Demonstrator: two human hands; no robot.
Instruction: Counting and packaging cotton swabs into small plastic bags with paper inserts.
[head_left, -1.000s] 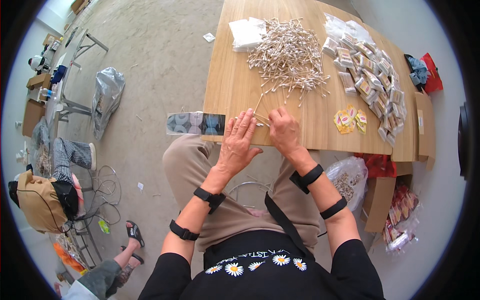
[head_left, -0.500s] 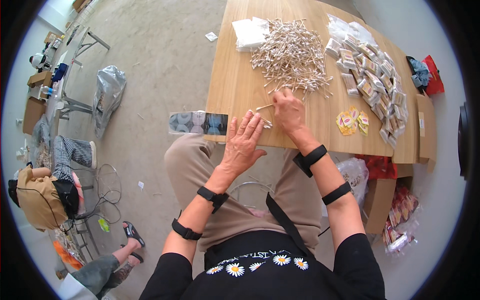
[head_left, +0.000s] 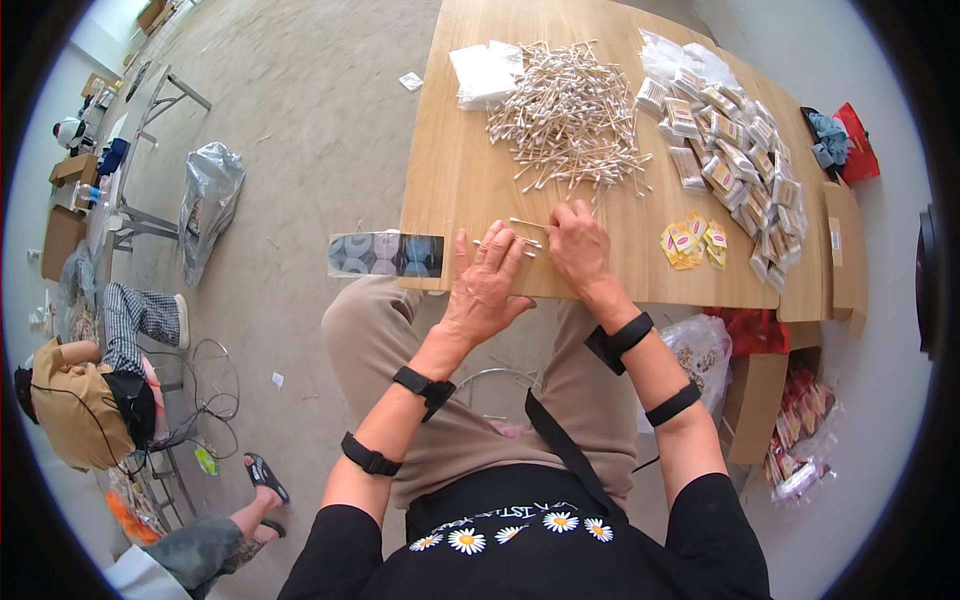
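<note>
**Right hand (head_left: 578, 245) pinching a cotton swab (head_left: 527, 223)**

At the centre of the frame, the swab juts leftward from the fingertips. The left hand (head_left: 489, 288) lies flat beside it, fingers extended over several loose swabs (head_left: 531, 253). A swab pile (head_left: 568, 112) occupies the upper centre; filled packets (head_left: 726, 128) lie at upper right, yellow cards (head_left: 684, 241) just left of them.

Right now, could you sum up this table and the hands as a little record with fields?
Left hand: palm down, fingers over a few loose swabs
Right hand: pinching one cotton swab
Far side of table: swab pile, whitish plastic stack to its left
Right side: heaped swab packets; nearer, small yellow cards
Left edge: patterned strip, jutting past it
</note>
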